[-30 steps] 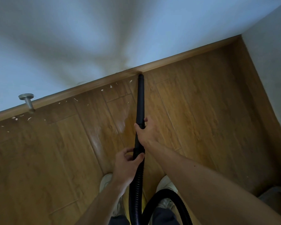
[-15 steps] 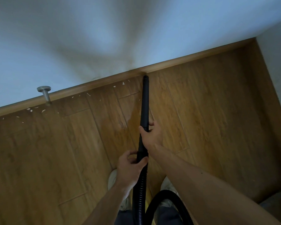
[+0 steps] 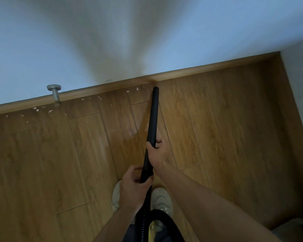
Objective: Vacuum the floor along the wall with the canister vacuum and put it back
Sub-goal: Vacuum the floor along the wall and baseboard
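A black vacuum wand (image 3: 153,112) points away from me across the wooden floor (image 3: 217,128), its open tip just short of the wooden baseboard (image 3: 208,69). My right hand (image 3: 157,152) grips the wand at mid-length. Lower down, my left hand (image 3: 133,187) holds the wand where it joins the ribbed black hose (image 3: 143,222). The hose loops back between my feet. Small white scraps (image 3: 128,91) lie along the baseboard to the left of the tip. The canister itself is hidden, apart from a bit of yellow by my legs.
A metal door stopper (image 3: 55,92) stands on the floor against the baseboard at the left. A second wall (image 3: 299,81) closes the corner on the right. My pale shoes (image 3: 162,199) are under the hose. A grey object (image 3: 294,229) sits at the bottom right.
The view has shifted left along the wall, so the door stopper and scraps sit further right in frame. The wand tip has pulled slightly back from the baseboard. Both hands keep their hold.
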Motion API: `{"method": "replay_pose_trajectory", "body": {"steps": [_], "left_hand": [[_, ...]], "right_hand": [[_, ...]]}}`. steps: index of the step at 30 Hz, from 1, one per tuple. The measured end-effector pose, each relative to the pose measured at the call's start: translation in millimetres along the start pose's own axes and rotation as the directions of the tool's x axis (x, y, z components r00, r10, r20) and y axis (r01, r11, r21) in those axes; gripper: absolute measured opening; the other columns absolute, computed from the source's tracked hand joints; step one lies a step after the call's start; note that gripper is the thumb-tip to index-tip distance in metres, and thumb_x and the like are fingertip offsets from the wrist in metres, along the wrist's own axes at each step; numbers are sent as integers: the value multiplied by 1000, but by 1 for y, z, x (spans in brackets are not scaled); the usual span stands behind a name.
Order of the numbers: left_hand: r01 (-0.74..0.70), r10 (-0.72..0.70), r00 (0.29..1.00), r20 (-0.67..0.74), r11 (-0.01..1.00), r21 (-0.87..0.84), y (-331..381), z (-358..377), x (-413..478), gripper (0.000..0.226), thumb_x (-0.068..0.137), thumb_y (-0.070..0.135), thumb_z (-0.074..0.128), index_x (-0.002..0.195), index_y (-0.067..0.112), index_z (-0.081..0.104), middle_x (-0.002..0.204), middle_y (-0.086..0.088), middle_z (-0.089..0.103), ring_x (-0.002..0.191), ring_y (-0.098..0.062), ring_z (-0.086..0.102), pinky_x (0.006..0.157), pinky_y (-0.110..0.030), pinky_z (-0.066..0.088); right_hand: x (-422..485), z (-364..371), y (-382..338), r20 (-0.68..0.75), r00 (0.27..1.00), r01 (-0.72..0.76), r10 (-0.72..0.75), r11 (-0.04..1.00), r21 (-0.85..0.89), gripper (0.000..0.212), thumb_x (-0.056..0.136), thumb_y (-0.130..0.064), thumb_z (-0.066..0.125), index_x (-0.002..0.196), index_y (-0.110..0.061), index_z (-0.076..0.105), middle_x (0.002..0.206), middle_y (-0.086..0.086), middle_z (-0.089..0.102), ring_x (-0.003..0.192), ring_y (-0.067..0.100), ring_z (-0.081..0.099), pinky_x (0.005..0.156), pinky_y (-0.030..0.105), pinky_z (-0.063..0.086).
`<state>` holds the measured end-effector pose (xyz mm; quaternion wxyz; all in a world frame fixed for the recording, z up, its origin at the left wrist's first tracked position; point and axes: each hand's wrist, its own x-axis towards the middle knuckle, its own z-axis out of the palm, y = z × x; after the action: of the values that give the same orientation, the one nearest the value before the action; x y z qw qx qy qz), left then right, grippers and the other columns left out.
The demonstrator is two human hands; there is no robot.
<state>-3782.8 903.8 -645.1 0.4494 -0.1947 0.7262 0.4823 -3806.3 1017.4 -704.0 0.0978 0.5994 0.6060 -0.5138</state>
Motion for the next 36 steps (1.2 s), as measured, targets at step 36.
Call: {"method": "replay_pose_trajectory", "body": {"steps": [36], "left_hand": [[114, -111, 980, 166, 994, -5, -51, -66, -45, 34, 77, 15, 81, 105, 24, 65, 70, -8, 72, 60, -20, 68, 55, -31, 52]], "right_hand": [[-75, 35, 58, -110, 993, -41, 39, 999, -16, 20, 90, -28, 67, 88, -25, 47, 88, 7, 66, 77, 23, 67, 72, 47, 59]]}}
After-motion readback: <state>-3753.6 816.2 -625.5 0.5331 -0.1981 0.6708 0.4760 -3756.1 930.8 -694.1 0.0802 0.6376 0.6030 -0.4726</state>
